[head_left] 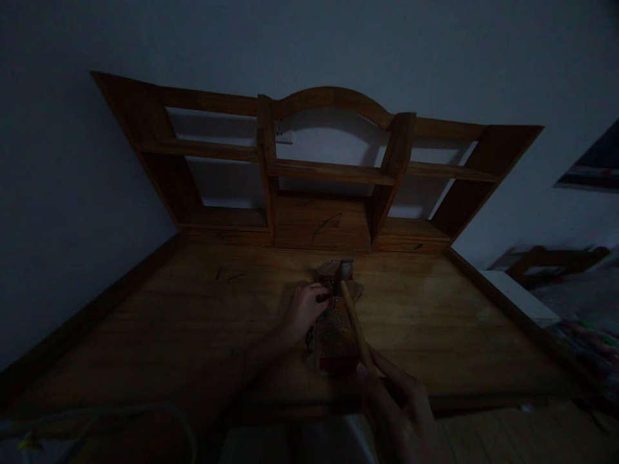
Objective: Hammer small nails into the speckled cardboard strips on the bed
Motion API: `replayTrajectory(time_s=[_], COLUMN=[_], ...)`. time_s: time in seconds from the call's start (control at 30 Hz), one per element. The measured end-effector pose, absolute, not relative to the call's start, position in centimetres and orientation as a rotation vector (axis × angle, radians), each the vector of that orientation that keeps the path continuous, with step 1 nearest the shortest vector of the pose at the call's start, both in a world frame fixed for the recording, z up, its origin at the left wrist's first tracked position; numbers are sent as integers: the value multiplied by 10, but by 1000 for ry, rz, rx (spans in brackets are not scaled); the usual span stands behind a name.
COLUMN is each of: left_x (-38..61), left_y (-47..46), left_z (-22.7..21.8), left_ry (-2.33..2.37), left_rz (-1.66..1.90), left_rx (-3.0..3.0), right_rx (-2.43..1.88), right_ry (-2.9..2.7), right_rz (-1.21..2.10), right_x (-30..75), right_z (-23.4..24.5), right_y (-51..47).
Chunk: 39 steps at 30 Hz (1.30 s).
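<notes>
Light poor over the desk (435, 316); I work from the head view alone. Writing first: the block (336, 328) shows a dark-speckled, yellowish-brown top and a red near end, and any print on it is too dim for me to read. A dark picture (592, 161) on the wall (459, 51), cut by the right edge of view, carries a pale and reddish band, likewise unreadable.

Grip, right hand (399, 409): fingers closed round the lower part of the wooden handle of a hammer (354, 316). Handle slants away from me, over the block; the head is at the block's far end, just beyond my left fingers. Contact there I cannot judge.

Grip, left hand (304, 306): at the block's left side, fingers curled, thumb and forefinger drawn close together over its top, near the hammer head. Whether they pinch anything, I cannot tell.

Block lies lengthwise near the desk's front edge, between my hands, with torn-looking brown cardboard (356, 290) jutting out around its far end. Two thin dark pieces (236, 277) lie well apart to the left. Behind, a wooden shelf unit (329, 171) with an arched top; a thin dark curve marks its central panel (294, 222).
</notes>
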State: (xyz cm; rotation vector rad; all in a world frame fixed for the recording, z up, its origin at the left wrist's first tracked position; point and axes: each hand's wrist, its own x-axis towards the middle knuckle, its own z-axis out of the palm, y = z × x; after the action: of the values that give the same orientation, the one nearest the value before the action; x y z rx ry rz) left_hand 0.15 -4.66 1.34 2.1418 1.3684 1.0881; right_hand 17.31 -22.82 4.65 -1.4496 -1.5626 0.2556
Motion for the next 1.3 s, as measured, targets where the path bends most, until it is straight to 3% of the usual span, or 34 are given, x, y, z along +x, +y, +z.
replayTrajectory(time_s=[0.97,1.3], left_x=[1,0], left_y=[-46,-47], left_z=[13,12], left_ry=[1375,1378], left_rz=[1070,1041], left_rx=[2124,2109], right_rx=[-1364,-1392], right_ry=[-1726,-1720], right_rz=[-49,49], right_x=[185,177], right_z=[43,44], right_y=[-231,-232])
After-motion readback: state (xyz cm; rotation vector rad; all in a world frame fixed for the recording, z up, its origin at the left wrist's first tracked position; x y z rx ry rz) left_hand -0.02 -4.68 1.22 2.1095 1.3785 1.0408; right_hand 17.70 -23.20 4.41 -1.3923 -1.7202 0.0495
